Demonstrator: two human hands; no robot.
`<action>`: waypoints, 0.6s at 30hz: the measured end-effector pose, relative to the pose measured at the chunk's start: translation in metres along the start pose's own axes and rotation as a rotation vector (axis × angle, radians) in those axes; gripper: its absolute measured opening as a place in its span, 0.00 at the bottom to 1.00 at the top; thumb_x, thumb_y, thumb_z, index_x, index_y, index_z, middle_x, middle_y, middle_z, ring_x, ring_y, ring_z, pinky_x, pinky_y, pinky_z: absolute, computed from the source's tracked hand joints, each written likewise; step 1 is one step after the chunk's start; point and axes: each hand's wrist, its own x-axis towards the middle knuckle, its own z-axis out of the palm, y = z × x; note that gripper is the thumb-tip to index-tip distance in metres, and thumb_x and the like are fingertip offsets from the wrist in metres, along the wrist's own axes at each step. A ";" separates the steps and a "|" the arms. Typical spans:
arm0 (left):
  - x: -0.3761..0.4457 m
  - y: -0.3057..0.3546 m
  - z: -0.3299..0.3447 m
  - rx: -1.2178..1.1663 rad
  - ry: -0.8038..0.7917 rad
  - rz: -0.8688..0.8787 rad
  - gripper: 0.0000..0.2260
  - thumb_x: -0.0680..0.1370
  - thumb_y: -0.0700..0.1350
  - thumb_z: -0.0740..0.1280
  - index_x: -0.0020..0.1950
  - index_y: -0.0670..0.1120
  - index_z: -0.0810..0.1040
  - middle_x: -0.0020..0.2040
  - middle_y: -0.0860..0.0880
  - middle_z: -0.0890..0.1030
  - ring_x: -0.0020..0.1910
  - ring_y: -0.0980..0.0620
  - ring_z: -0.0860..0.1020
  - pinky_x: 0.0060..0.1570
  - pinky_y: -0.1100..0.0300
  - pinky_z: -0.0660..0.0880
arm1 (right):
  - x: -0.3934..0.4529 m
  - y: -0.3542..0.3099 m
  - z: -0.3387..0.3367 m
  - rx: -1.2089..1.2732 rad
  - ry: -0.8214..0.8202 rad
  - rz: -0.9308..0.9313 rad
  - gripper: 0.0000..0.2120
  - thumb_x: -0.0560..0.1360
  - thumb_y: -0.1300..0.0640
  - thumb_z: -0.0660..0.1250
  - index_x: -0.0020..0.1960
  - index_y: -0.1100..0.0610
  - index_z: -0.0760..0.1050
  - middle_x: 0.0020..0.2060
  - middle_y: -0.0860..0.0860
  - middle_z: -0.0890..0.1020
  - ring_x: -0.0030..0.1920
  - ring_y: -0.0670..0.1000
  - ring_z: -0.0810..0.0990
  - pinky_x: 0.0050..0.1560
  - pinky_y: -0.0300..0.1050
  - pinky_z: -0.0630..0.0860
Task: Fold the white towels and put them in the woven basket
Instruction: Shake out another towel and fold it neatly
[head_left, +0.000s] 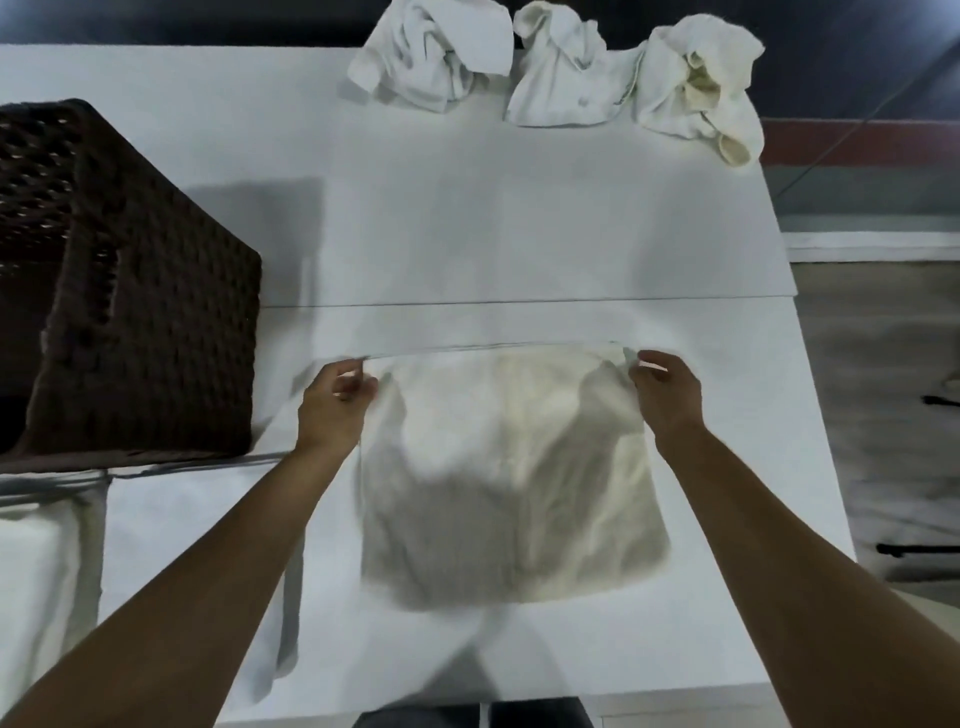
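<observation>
While the left hand (335, 402) and the right hand (662, 395) each pinched a far corner of the cream towel (511, 478) with curled fingers, it hung blurred over the near table (519, 234); corners should meet evenly. I counted three crumpled white towels (563, 73) at the far edge and one woven basket (140, 291) on the left.
</observation>
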 end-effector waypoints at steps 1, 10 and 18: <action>-0.009 -0.002 0.000 0.033 -0.004 -0.001 0.13 0.77 0.50 0.73 0.60 0.54 0.78 0.53 0.51 0.81 0.48 0.52 0.79 0.53 0.59 0.76 | -0.006 0.005 -0.001 -0.056 0.012 -0.012 0.14 0.78 0.58 0.68 0.63 0.53 0.79 0.53 0.50 0.84 0.53 0.53 0.82 0.56 0.49 0.79; -0.149 -0.061 -0.007 0.313 -0.054 -0.024 0.23 0.76 0.42 0.73 0.70 0.49 0.73 0.59 0.45 0.77 0.54 0.46 0.79 0.55 0.51 0.76 | -0.112 0.097 -0.041 -0.338 -0.044 -0.034 0.19 0.74 0.55 0.64 0.64 0.50 0.76 0.51 0.52 0.83 0.50 0.54 0.80 0.48 0.47 0.77; -0.212 -0.091 0.000 0.292 -0.048 -0.232 0.23 0.78 0.48 0.71 0.71 0.47 0.71 0.63 0.43 0.78 0.58 0.41 0.78 0.53 0.50 0.75 | -0.148 0.153 -0.065 -0.350 -0.106 0.140 0.15 0.74 0.54 0.65 0.60 0.52 0.79 0.47 0.54 0.82 0.43 0.53 0.81 0.42 0.48 0.79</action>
